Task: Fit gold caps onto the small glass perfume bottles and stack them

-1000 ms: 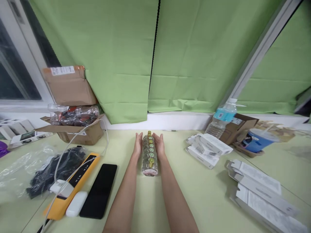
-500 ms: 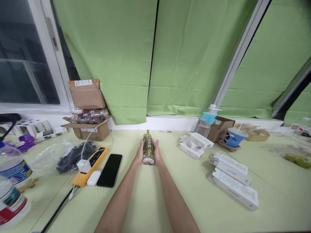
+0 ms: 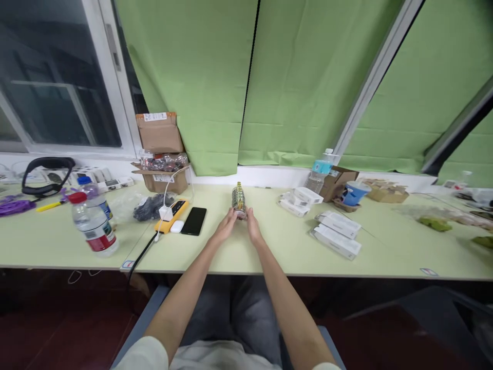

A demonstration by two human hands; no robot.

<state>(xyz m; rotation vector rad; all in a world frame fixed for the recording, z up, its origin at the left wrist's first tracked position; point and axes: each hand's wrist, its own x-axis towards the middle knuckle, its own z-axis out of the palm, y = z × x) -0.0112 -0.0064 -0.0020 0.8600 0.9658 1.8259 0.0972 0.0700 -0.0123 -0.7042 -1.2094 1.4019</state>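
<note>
A long stack of round pieces in clear wrapping [image 3: 239,198], with a yellow-green strip along its top, lies lengthwise on the table in front of me. Beside the left of its near end is my left hand [image 3: 226,225], the fingers stretched forward and seeming to touch it. My right hand [image 3: 253,226] sits at the right of the same end, thumb up and fingers straight. A thin gap appears between the right hand and the stack. Some of the fingers are hidden from above.
Left of my arms lie a black phone [image 3: 194,221], a white earbud case [image 3: 177,226] and an orange power strip [image 3: 172,217]. Bottles [image 3: 94,226] stand further left. White boxes [image 3: 337,232], a water bottle [image 3: 319,172] and a blue cup [image 3: 354,193] are on the right.
The view has drawn back, showing my lap and the table's front edge. My hands have slid from the middle of the wrapped stack toward its near end.
</note>
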